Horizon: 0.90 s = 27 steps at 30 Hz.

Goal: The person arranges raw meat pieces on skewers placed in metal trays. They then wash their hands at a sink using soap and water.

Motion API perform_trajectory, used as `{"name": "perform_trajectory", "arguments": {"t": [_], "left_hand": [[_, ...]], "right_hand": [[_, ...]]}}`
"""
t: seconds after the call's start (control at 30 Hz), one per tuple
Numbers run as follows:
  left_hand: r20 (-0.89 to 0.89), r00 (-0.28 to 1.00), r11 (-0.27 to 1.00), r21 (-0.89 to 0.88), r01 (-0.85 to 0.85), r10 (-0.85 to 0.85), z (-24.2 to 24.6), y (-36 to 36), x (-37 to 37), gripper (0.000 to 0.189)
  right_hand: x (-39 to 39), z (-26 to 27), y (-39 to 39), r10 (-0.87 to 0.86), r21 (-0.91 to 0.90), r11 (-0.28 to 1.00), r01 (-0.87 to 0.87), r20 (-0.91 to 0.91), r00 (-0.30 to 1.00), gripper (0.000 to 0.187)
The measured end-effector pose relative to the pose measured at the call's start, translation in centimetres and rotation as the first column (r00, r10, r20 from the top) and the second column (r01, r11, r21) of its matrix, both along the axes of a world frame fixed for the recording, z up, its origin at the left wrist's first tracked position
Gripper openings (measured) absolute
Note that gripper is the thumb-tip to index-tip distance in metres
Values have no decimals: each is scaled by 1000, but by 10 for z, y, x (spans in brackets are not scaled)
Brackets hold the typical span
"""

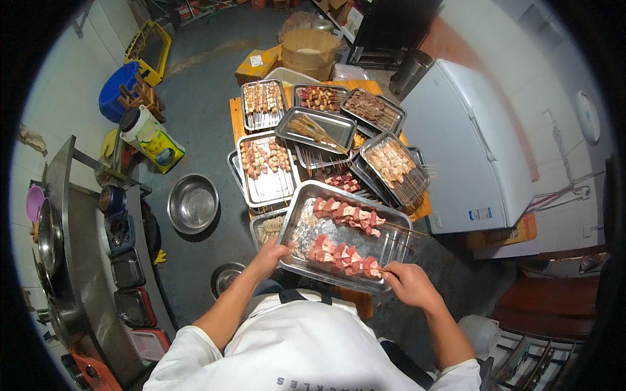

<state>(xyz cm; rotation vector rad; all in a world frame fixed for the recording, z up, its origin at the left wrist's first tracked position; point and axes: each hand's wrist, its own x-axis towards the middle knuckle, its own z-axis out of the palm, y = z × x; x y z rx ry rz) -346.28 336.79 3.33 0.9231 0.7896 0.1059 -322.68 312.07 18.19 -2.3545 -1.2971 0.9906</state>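
A deep stainless steel tray (396, 244) is tilted in front of me, at the near end of the wooden table. My left hand (268, 257) grips its left rim. My right hand (412, 284) is at the near right corner, its fingers closed around the stick ends of the near meat skewers (345, 256). Chunks of red and pale raw meat are threaded on them. A second group of meat skewers (347, 215) lies along the far side of the same tray, sticks pointing right. Wet smears and drops cover the tray's bottom.
Several trays of skewers crowd the wooden table (235, 113), including a tray of meatball-like pieces (266, 188) and one of pale meat (415, 193). A steel basin (192, 203) sits on the floor at left. A white chest freezer (459, 146) stands right, a steel counter (80, 254) left.
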Motion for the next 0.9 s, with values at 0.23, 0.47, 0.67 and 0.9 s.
{"name": "perform_trajectory", "arguments": {"t": [0.23, 0.47, 0.67, 0.9], "left_hand": [[46, 999, 1000, -28, -12, 13, -8, 0, -4, 44], [56, 998, 999, 17, 39, -40, -14, -6, -7, 42], [75, 996, 998, -34, 49, -46, -34, -5, -21, 41], [49, 997, 998, -24, 65, -63, -10, -5, -12, 43]], "right_hand": [[-14, 11, 8, -2, 170, 985, -20, 131, 991, 18], [-5, -24, -5, 100, -85, 993, -82, 242, 965, 22], [-10, -12, 0, -2, 86, 996, -5, 82, 997, 25], [-17, -36, 2, 106, -69, 994, -88, 311, 945, 24]]}}
